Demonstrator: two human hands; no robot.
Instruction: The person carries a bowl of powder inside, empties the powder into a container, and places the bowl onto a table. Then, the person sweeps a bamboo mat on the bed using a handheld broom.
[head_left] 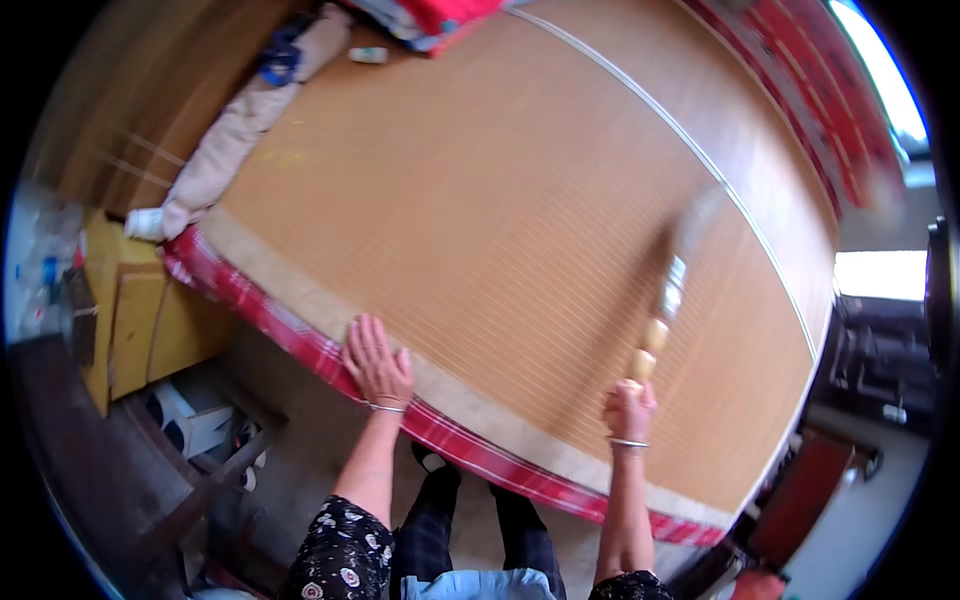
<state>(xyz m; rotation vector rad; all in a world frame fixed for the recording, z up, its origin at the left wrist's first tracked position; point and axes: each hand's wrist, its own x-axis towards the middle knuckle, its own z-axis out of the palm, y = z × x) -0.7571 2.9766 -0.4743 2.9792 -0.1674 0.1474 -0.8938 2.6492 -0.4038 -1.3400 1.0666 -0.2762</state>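
My right hand (630, 407) is wrapped round the knobbed, light wooden handle of a long brush (655, 338). The brush points away from me over a tan sleeping mat (480, 220), and its far end is smeared by motion, so I cannot tell whether it touches the mat. At the near edge of the bed my left hand (380, 365) lies flat, fingers stretched, on the mat's pale border. Below that border hangs a red plaid cloth (480, 462). A white band (650, 100) crosses the far part of the mat.
Along the left side lies a pale rolled cloth (235, 140), near a small white container (368, 55). Red fabric (440, 15) is bunched at the top. A yellow cabinet (140, 320) stands left of the bed, and dark furniture (880, 350) is at the right.
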